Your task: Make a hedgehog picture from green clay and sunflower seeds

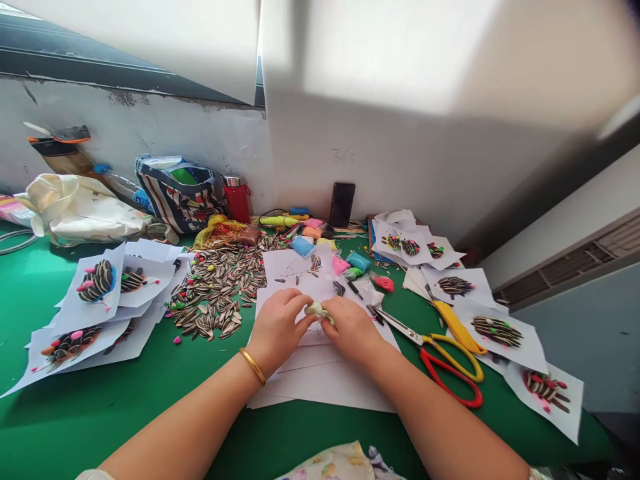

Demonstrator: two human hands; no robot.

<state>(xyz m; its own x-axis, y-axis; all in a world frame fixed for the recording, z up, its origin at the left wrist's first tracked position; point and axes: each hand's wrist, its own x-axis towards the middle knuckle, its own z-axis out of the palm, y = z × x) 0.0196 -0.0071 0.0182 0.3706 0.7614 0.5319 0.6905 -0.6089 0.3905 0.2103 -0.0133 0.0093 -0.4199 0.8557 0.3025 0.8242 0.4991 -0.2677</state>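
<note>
My left hand (279, 325) and my right hand (353, 327) meet over a stack of white paper sheets (320, 387) on the green table (100, 413). Between the fingertips of both hands sits a small pale lump, whitish with a yellow tint (318, 310), that looks like soft clay. Both hands pinch it, fingers curled. A gold bangle (253, 365) circles my left wrist. A pile of striped sunflower seeds (215, 293) lies just left of the hands.
Red-and-yellow scissors (440, 353) lie right of my hands. Paper sheets with seed-and-clay pictures lie at the left (95, 283) and right (500, 330). Coloured clay packets (350, 261), a black phone (342, 204), a red flask (237, 199) and bags (180, 193) line the wall.
</note>
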